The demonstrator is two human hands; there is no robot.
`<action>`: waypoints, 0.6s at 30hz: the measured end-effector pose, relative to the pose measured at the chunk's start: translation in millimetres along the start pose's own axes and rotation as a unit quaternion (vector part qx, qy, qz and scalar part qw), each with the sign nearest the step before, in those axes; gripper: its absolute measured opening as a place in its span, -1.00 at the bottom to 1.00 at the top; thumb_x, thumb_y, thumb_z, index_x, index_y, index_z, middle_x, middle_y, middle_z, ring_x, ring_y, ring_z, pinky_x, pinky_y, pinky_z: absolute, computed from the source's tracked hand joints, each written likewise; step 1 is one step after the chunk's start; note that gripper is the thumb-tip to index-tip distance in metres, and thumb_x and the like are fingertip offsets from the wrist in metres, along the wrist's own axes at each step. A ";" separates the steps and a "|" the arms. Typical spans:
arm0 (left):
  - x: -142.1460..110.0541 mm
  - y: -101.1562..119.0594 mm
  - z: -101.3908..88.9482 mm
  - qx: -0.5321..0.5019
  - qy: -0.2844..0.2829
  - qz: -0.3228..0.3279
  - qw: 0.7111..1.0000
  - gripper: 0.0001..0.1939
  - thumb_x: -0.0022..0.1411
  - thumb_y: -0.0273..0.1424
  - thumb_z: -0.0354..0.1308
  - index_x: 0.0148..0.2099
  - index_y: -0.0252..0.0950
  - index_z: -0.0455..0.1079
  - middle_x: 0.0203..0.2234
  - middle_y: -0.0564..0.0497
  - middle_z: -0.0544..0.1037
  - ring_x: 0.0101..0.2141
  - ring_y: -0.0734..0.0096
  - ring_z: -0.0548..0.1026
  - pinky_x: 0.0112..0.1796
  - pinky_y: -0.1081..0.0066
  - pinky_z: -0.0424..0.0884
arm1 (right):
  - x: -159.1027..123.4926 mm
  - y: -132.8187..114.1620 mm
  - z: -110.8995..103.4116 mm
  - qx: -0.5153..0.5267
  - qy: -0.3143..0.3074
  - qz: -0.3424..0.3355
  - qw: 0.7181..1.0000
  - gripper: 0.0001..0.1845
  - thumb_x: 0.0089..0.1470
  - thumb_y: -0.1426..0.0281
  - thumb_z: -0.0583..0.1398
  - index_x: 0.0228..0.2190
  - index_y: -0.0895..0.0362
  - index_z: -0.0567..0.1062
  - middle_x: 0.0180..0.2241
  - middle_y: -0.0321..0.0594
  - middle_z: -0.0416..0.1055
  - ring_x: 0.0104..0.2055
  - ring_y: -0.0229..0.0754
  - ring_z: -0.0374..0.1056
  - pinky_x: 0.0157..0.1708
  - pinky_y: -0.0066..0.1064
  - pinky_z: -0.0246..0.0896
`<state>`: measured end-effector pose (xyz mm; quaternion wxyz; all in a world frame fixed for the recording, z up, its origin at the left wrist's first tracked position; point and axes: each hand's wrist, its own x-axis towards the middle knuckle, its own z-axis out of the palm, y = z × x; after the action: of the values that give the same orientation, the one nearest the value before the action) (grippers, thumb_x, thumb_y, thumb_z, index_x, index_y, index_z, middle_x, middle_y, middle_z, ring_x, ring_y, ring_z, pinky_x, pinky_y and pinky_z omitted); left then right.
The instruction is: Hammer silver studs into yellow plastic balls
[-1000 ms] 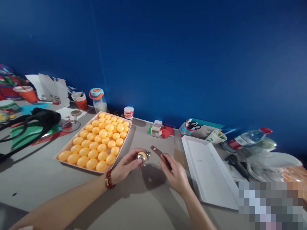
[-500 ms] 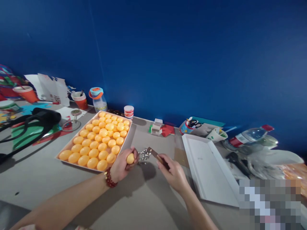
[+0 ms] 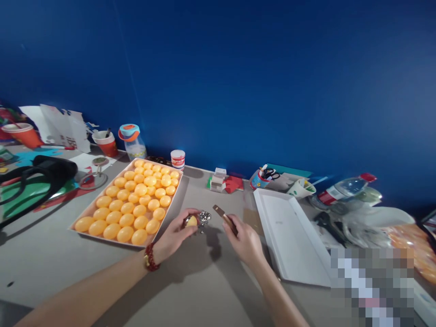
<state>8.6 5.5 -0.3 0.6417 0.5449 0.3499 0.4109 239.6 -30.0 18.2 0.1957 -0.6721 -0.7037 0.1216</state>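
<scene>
My left hand (image 3: 181, 227), with a red bead bracelet (image 3: 150, 257) at its wrist, is closed around a pale yellow ball (image 3: 191, 221). Against its fingertips is a cluster of small shiny silver pieces (image 3: 205, 218); whether the cluster is held or lies on the table, I cannot tell. My right hand (image 3: 245, 238) grips a flat brown tool (image 3: 219, 210), whose end points up and left, apart from the cluster. Left of my hands, a shallow tray (image 3: 71, 228) holds rows of orange balls (image 3: 126, 220).
To the right lies a white tray (image 3: 294, 240), with a plastic bottle (image 3: 347, 188) and clear bags (image 3: 364, 227) beyond. Along the blue wall are a pen cup (image 3: 260, 180), a small white box (image 3: 218, 180), a white-lidded tub (image 3: 177, 159) and a blue-lidded jar (image 3: 132, 143). Black straps (image 3: 56, 172) lie left.
My left hand has turned and its fingers now point more to the right around the ball. The tool's tip has moved away from the silver cluster. The view has shifted slightly right.
</scene>
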 end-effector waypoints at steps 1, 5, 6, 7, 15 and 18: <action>-1.6 -0.3 0.0 0.064 0.010 0.027 0.998 -0.63 0.20 -0.37 0.17 0.06 -0.24 0.32 -0.24 -0.01 0.46 -0.31 0.37 0.40 -0.32 0.45 0.35 | 1.4 0.9 0.7 -0.023 -0.008 0.017 1.000 -0.73 0.24 0.27 0.05 -0.15 0.10 0.46 -0.37 -0.18 0.57 -0.36 -0.10 0.49 -0.41 -0.44 0.13; -6.3 -2.4 -0.9 0.238 0.030 0.107 0.965 -0.65 0.19 -0.30 0.23 0.00 -0.23 0.30 -0.26 0.00 0.44 -0.37 0.37 0.38 -0.36 0.43 0.35 | 7.6 -1.3 -0.3 -0.094 -0.039 0.056 0.993 -0.74 0.25 0.26 0.08 -0.20 0.10 0.51 -0.38 -0.14 0.58 -0.35 -0.08 0.49 -0.44 -0.44 0.04; -6.4 -3.4 -1.6 0.259 0.024 0.119 0.958 -0.68 0.19 -0.29 0.24 -0.04 -0.24 0.30 -0.27 0.00 0.43 -0.37 0.38 0.38 -0.36 0.43 0.35 | 9.1 -3.1 -0.7 -0.098 -0.046 0.058 0.992 -0.75 0.24 0.26 0.09 -0.20 0.10 0.51 -0.38 -0.13 0.58 -0.35 -0.08 0.49 -0.44 -0.44 0.03; -6.1 -4.5 -2.3 0.271 0.016 0.132 0.953 -0.71 0.19 -0.28 0.24 -0.08 -0.24 0.30 -0.27 0.00 0.43 -0.35 0.37 0.38 -0.35 0.43 0.35 | 10.5 -4.9 -0.9 -0.097 -0.052 0.058 0.992 -0.76 0.23 0.27 0.10 -0.19 0.09 0.51 -0.36 -0.14 0.58 -0.34 -0.08 0.49 -0.44 -0.43 0.02; -3.5 -7.7 -1.5 0.240 0.038 0.139 0.960 -0.77 0.26 -0.34 0.17 -0.06 -0.23 0.28 -0.23 0.00 0.40 -0.35 0.41 0.38 -0.35 0.44 0.36 | 31.7 -10.4 14.9 -0.054 -0.080 0.013 0.995 -0.67 0.15 0.32 0.17 -0.03 0.03 0.43 -0.25 -0.18 0.58 -0.24 -0.08 0.47 -0.38 -0.43 0.00; -4.2 -7.8 -0.7 0.193 0.037 0.131 0.972 -0.79 0.25 -0.35 0.18 -0.09 -0.23 0.27 -0.29 0.03 0.39 -0.38 0.44 0.36 -0.35 0.46 0.36 | 43.9 -9.4 23.0 -0.051 -0.098 0.005 0.994 -0.72 0.13 0.34 0.18 -0.08 0.05 0.44 -0.20 -0.17 0.56 -0.20 -0.08 0.45 -0.37 -0.44 -0.01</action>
<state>7.4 1.5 -8.1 0.4516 0.6838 0.3720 0.4361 220.1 15.0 6.6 0.0904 -0.6696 -0.7215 0.1515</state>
